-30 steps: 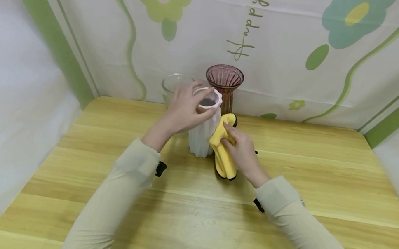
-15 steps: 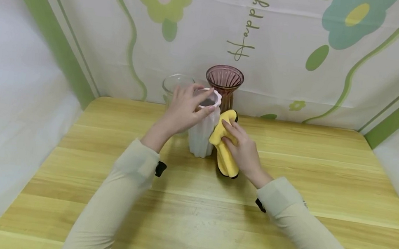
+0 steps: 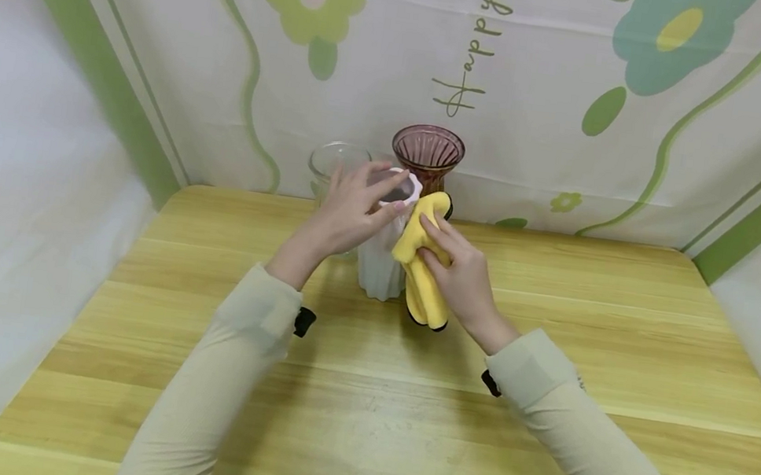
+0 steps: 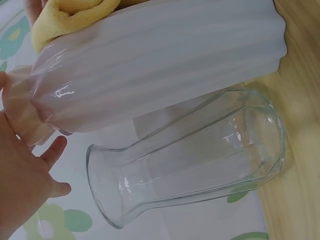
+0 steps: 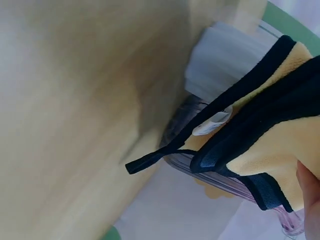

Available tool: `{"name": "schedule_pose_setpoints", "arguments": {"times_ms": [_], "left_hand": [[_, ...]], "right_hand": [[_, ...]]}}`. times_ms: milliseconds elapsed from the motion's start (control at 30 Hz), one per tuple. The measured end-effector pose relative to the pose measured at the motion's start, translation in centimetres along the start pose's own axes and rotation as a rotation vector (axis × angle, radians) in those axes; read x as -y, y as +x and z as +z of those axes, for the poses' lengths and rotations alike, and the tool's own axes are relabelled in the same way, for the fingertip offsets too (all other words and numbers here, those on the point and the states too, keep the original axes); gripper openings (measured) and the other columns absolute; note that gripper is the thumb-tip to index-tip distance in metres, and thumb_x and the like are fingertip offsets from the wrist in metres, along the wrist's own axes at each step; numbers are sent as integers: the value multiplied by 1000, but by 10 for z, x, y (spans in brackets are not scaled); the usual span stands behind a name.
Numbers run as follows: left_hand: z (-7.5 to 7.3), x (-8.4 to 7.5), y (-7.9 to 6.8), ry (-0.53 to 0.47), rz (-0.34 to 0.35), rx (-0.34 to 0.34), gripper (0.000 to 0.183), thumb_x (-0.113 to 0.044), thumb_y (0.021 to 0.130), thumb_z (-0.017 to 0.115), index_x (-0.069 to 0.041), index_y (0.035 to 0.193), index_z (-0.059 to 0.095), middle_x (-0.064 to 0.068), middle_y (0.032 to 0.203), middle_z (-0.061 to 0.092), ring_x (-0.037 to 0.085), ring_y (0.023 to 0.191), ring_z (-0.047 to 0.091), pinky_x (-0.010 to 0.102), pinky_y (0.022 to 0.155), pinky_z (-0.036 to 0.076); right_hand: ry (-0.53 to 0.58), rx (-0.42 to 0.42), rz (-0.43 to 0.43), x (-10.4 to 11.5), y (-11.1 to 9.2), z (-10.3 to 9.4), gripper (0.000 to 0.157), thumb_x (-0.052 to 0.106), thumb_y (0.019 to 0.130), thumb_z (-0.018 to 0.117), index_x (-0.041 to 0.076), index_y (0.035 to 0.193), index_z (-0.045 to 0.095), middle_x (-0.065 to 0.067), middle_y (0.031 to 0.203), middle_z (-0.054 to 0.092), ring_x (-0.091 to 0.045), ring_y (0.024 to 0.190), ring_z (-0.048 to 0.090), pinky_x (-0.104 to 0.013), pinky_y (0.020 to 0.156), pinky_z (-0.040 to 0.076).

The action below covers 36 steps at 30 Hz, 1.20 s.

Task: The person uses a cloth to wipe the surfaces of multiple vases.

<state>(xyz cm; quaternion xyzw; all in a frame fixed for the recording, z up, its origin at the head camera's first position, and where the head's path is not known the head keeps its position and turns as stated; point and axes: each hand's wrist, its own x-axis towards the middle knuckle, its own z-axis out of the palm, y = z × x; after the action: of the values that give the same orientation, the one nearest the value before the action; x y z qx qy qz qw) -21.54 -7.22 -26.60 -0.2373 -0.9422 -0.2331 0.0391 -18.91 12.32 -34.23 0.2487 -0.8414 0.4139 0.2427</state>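
Observation:
An upright white fluted vase [image 3: 378, 275] stands on the table, its scalloped rim held between the thumb and fingers of my left hand [image 3: 346, 213]. With my right hand [image 3: 466, 281] I pinch a folded yellow cloth [image 3: 425, 291] that has black edging. The cloth lies against the vase's right side, just below the rim, and its lower end hangs down. In the left wrist view the cloth [image 4: 70, 17] touches the shiny upper part of the white vase [image 4: 170, 60]. A black loop and a small white label [image 5: 214, 121] show on the cloth in the right wrist view.
A clear glass vase [image 4: 185, 155] stands close on the left, partly behind my left hand. Behind the white vase is a purple ribbed glass vase [image 3: 428, 150]. The wooden table [image 3: 371, 426] ends at a flower-printed curtain [image 3: 537, 66].
My right hand and the yellow cloth have moved up along the side of the white vase, and slightly left. My left hand stays on the rim.

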Motion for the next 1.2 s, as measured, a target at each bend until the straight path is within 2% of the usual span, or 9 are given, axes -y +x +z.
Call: {"name": "schedule_pose_setpoints", "arguments": {"times_ms": [167,333,433,533,667,800,1033,1200], "left_hand": [[1,1,1,12,-10,-10,60,-47,95,41,-25,150,32,10,158,24,35,148,17,60,118,-5],[2,0,2,20,-29,-12,64,-53,93,44,-27,150,31,8,159,21,35,148,17,61,118,-3],[3,-3,2,20,-49,-18,64,-56,93,43,-29,150,31,12,159,19,35,147,14,59,119,0],[4,-4,3,33,-57,-35,61,-55,95,43,-29,149,34,17,156,22,36,145,17,54,120,6],[4,-4,3,76,-47,-74,59,-52,96,45,-24,147,38,19,152,30,36,140,25,52,118,11],[3,-2,2,99,-56,-85,61,-51,95,47,-22,148,37,15,152,34,36,141,29,54,119,7],[-2,0,2,80,-56,-45,62,-49,92,46,-24,148,35,5,155,34,26,145,28,61,118,-5],[-3,0,3,77,-36,-9,63,-50,93,42,-25,149,33,2,157,31,24,146,27,61,118,-5]], "right_hand": [[-9,43,34,-10,-9,5,44,1,84,69,2,126,60,-24,133,54,-40,120,56,-44,98,49],[-72,182,111,-23,-20,9,45,5,86,68,4,129,58,-23,135,53,-41,123,54,-47,102,46],[-97,259,147,-28,-25,11,46,6,87,66,5,132,56,-22,139,50,-40,125,52,-48,102,46],[-112,280,155,-31,-27,11,46,6,88,65,6,133,56,-22,140,50,-40,126,51,-48,101,47],[-122,241,133,-29,-24,10,44,8,89,65,7,132,57,-21,139,51,-40,124,53,-48,100,48],[-79,173,111,-20,-16,7,45,7,88,66,7,131,58,-21,139,51,-39,123,54,-47,99,49],[6,-1,29,-2,0,-2,44,1,84,68,3,127,60,-21,135,54,-37,122,56,-41,99,49],[24,-28,0,4,4,-4,44,0,84,69,1,127,60,-22,134,55,-38,121,57,-41,98,50]]}}
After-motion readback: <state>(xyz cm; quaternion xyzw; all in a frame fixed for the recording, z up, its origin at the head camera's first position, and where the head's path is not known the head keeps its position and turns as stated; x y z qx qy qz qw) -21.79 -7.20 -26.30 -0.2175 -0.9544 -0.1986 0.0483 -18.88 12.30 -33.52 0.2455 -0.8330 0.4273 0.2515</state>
